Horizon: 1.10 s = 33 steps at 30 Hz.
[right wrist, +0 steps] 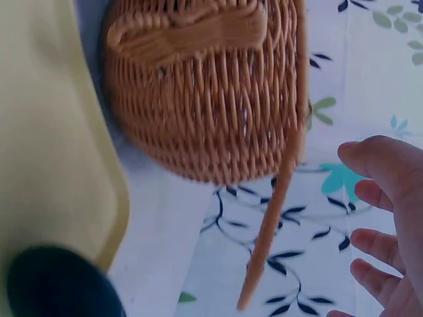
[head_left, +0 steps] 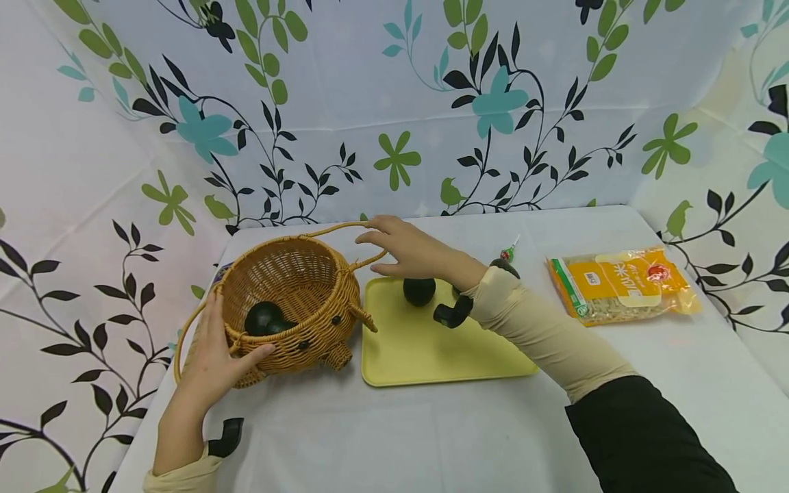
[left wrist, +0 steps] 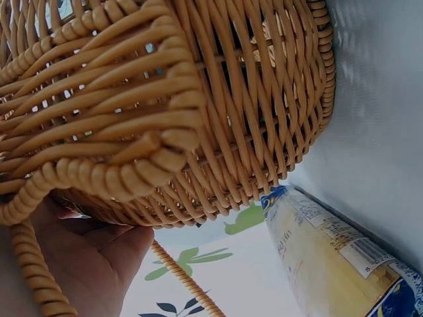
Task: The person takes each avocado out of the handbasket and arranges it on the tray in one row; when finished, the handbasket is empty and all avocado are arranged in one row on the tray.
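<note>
A wicker basket [head_left: 320, 274] with an animal face stands at left on the white table, its two handles raised at the sides. Inside lies a glossy dark green, rounded thing with a narrower end [head_left: 265, 319]. My left hand [head_left: 212, 359] rests against the basket's near left side, fingers straight along the rim, thumb spread across the front. My right hand [head_left: 419, 253] is above the yellow tray [head_left: 394, 356], beside the right-hand handle [right wrist: 268, 244]; the right wrist view shows relaxed fingers apart from it. A dark rounded thing [head_left: 419, 292] lies on the tray beneath that hand.
More dark things and a red-green wrapped lollipop [head_left: 507, 254] lie near the right forearm, partly hidden. An orange food packet [head_left: 622, 287] is at far right. A clear packet with yellowish contents [left wrist: 324, 251] lies beyond the basket. Patterned cloth [head_left: 394, 109] hangs behind.
</note>
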{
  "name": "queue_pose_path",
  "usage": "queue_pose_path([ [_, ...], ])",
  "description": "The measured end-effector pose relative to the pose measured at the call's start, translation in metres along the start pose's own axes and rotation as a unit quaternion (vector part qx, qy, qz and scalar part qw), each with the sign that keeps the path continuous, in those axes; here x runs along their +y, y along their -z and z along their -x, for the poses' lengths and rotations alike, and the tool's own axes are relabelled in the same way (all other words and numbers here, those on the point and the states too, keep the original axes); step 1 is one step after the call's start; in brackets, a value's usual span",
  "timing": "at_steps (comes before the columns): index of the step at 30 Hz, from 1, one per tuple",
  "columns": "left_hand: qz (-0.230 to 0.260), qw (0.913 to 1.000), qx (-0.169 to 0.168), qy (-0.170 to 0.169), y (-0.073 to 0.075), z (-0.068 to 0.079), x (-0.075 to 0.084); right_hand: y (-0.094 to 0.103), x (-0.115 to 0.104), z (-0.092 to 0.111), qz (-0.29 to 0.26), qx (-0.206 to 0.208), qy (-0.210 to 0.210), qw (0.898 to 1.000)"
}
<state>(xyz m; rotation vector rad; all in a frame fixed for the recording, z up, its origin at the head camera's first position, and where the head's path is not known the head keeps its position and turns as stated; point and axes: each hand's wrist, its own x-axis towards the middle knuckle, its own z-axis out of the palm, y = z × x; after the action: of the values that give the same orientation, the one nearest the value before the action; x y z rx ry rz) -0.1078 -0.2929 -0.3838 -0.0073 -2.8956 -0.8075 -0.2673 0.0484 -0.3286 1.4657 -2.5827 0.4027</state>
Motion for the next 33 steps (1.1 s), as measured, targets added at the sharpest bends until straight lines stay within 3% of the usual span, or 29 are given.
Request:
queue_pose_path([
  [5, 0.0, 0.9999, -0.015, -0.001, 0.003, 0.001, 0.001, -0.016, -0.025, -0.018, -0.008, -0.039, -0.003, 0.999],
  [12, 0.008, 0.9993, -0.034, -0.011, 0.007, 0.001, 0.0, -0.04, -0.041, -0.028, -0.089, -0.115, -0.074, 0.987],
  [18, -0.008, 0.9965, -0.082, -0.017, 0.019, 0.0, 0.001, -0.047, -0.041, -0.027, -0.099, -0.109, -0.082, 0.986],
  [23, -0.031, 0.9888, -0.144, -0.024, 0.041, -0.006, 0.009, -0.05, -0.041, -0.028, -0.089, -0.105, -0.089, 0.986],
  [28, -0.054, 0.9812, -0.181, -0.04, 0.07, -0.021, 0.022, -0.051, -0.042, -0.027, -0.09, -0.106, -0.095, 0.986],
  [33, -0.143, 0.9664, -0.209, -0.046, 0.097, -0.046, 0.048, -0.05, -0.041, -0.026, -0.104, -0.107, -0.099, 0.984],
])
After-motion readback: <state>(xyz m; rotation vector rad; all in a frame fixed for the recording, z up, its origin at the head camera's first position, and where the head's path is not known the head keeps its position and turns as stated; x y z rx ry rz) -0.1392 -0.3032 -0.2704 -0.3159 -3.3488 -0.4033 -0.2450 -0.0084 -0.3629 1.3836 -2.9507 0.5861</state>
